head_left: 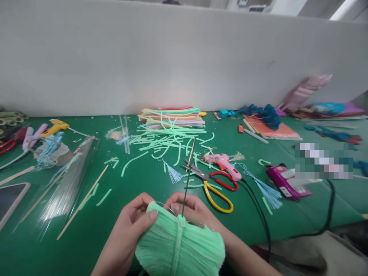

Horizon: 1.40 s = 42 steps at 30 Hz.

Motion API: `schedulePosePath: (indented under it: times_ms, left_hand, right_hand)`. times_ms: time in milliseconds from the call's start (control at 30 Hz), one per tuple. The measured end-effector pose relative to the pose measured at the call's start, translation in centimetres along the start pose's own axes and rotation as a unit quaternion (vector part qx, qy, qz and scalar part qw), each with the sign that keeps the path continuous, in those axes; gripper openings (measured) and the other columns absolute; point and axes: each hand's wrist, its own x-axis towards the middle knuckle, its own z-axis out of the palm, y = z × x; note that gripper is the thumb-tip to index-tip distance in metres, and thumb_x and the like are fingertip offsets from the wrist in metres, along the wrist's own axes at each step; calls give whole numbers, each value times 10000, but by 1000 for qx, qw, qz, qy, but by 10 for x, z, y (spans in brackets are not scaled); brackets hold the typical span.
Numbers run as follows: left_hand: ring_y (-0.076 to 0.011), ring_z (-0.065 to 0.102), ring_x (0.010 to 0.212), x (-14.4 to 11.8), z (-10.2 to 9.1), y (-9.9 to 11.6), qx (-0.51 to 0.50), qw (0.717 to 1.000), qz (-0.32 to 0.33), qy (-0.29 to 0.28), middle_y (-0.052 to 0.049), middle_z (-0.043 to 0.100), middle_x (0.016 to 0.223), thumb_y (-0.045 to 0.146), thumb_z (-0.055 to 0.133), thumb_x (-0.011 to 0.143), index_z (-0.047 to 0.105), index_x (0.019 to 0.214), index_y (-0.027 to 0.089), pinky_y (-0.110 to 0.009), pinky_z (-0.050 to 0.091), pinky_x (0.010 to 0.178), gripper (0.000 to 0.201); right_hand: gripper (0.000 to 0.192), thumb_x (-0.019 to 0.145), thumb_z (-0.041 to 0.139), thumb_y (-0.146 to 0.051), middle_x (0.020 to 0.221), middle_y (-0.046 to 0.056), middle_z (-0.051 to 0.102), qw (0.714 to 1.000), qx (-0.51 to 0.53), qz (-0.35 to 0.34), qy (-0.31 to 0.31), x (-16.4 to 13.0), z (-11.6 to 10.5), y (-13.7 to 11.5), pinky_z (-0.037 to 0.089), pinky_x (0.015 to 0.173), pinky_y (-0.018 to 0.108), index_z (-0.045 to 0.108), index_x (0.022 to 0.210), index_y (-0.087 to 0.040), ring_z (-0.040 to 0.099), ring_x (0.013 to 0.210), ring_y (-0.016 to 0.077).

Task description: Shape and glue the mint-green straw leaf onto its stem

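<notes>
A mint-green, fan-shaped piece made of fuzzy pipe cleaners (198, 245) is held up at the bottom middle, a fuzzy strip running down its centre. My left hand (138, 218) is closed on its upper left edge, thumb on the front face. Out of its top rises a thin dark stick (186, 184), leaning slightly right. My right hand (192, 209) is behind the stick at the top edge, fingers pinched together at a thin wire (163, 205) that curves between both hands. The right fingertips are partly hidden.
Red-and-yellow-handled scissors (218, 197) and a pink glue gun (224, 163) lie just beyond my hands. Loose green pipe cleaners (169, 143) are scattered before a multicoloured stack (172, 117). Blue tassels (174, 174), a wooden stick (83, 201) and a phone-like device (13, 199) lie around.
</notes>
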Motion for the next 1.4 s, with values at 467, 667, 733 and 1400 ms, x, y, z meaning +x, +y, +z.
schedulePosePath:
  times_ms: [467, 667, 733, 1400]
  left_hand:
    - [-92, 492, 574, -7, 1, -4, 30, 1000, 5, -3, 10, 602, 630, 379, 857, 625, 672, 734, 171, -174, 349, 521, 299]
    - [-83, 430, 538, -8, 10, -7, 88, 994, 36, 52, 38, 532, 593, 353, 806, 654, 606, 708, 181, -174, 318, 500, 269]
    - [-76, 379, 519, -10, 17, -7, 124, 988, 49, 80, 59, 468, 567, 347, 758, 680, 575, 700, 189, -173, 277, 479, 243]
    - [-127, 472, 598, -14, 15, -24, 110, 984, 37, 135, 35, 564, 648, 413, 720, 757, 530, 784, 234, -203, 357, 529, 262]
  right_hand:
    - [368, 659, 859, -451, 758, -2, 691, 1000, -8, -13, -24, -4, -2, -8, 425, 629, 212, 700, 786, -144, 586, 647, 85]
    - [388, 635, 872, -452, 727, -15, 683, 1000, -1, 8, -7, -4, -2, -4, 416, 611, 201, 696, 782, -138, 569, 612, 68]
    - [398, 612, 884, -446, 700, -19, 677, 1000, 5, 19, -13, -3, -3, -3, 409, 599, 197, 699, 774, -133, 562, 600, 66]
    - [390, 495, 919, -399, 685, -24, 698, 994, -50, 61, -75, 27, -20, 9, 457, 660, 234, 746, 735, -145, 596, 626, 88]
